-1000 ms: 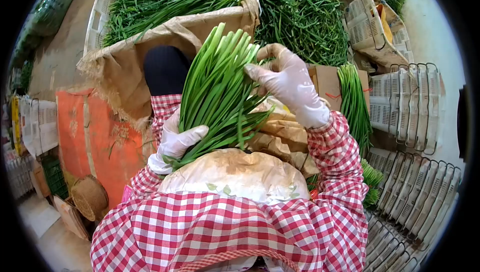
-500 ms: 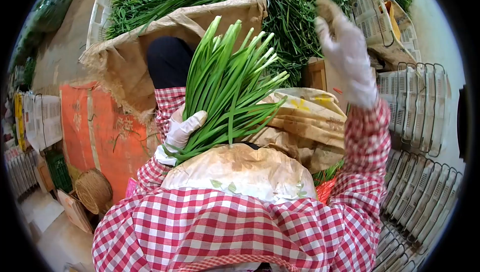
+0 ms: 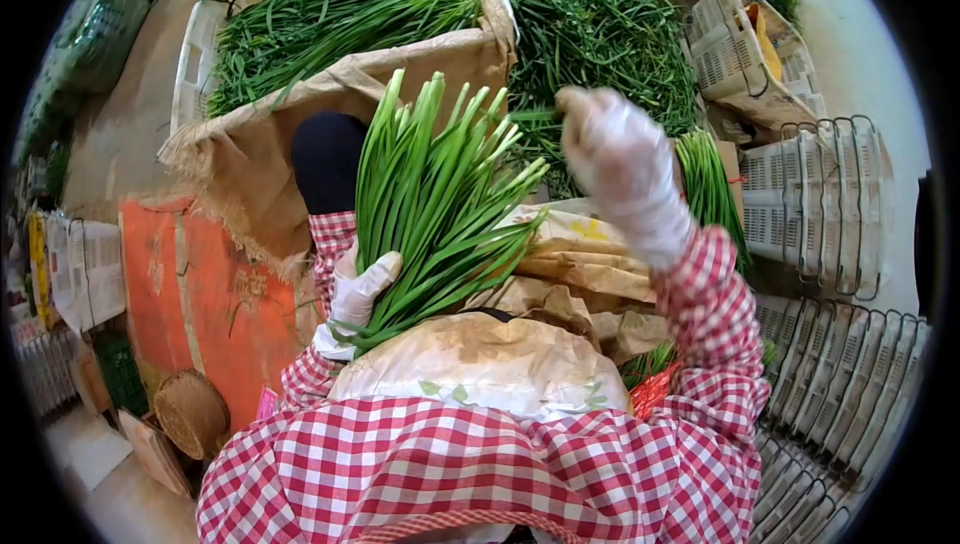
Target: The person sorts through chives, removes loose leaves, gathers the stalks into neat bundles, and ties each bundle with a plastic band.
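A white crate (image 3: pixel 185 74) stands farthest out, beside a loose heap of greens (image 3: pixel 600 44). Nearer us is our bundle of garlic chives (image 3: pixel 430 184), pale ends fanned away, its leafy end gripped by our gloved left hand (image 3: pixel 362 294). Our right hand (image 3: pixel 625 159) has swung back from over the heap towards those pale ends; a green blade (image 3: pixel 535 115) shows by its blurred fingers, but whether they pinch it we cannot tell.
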A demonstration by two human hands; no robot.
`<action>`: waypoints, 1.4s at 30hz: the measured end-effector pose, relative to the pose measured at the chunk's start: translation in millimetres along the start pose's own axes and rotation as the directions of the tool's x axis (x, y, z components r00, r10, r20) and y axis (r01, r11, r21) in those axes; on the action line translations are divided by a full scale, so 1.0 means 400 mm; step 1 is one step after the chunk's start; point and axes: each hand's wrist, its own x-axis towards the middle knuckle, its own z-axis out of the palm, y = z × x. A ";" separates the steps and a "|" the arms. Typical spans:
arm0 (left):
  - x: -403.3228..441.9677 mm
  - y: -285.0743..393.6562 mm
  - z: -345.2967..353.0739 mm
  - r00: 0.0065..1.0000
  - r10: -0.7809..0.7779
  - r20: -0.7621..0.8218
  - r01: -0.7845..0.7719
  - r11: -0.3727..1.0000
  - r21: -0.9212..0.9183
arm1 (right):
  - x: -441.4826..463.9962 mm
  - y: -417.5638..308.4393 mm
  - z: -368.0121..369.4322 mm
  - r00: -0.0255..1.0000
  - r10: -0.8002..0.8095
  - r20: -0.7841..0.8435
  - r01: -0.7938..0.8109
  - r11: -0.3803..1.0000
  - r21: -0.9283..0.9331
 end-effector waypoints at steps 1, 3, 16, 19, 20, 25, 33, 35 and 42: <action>0.000 -0.001 0.000 1.000 0.002 0.013 -0.002 1.000 -0.002 | 0.014 0.057 0.018 0.999 -0.048 0.006 0.048 0.990 -0.136; 0.001 -0.003 -0.004 0.999 0.027 0.025 -0.028 0.999 0.038 | 0.058 0.156 0.035 0.973 -0.176 -0.152 0.142 0.968 -0.208; 0.042 0.014 -0.006 0.987 -0.115 0.112 0.144 0.942 -0.303 | -0.154 -0.141 0.024 0.285 -0.237 0.929 -0.739 0.563 0.370; 0.110 0.041 0.120 0.974 0.159 0.164 -0.166 0.986 0.028 | -0.090 -0.209 0.021 0.644 -0.055 0.763 -0.764 -0.103 0.637; 0.136 0.042 0.144 0.929 0.293 0.226 -0.344 0.909 0.237 | -0.092 -0.208 0.029 0.560 0.003 0.828 -0.801 -0.254 0.543; 0.169 0.106 0.316 0.743 0.454 0.492 -0.650 0.316 0.692 | -0.082 -0.114 0.100 0.728 0.176 0.662 -0.373 -0.709 0.598; 0.140 0.265 0.300 0.463 0.139 0.875 -0.563 0.809 0.169 | -0.064 0.173 -0.033 0.817 -0.168 0.551 -0.382 -0.875 0.299; 0.188 0.242 0.262 0.647 0.165 0.744 -0.127 0.986 -0.108 | -0.060 0.170 -0.119 0.748 -0.157 0.645 -0.474 -0.807 0.352; 0.249 0.105 0.345 0.777 0.271 0.569 0.032 0.884 -0.466 | -0.061 -0.034 -0.134 0.516 0.242 0.822 -0.838 0.343 0.425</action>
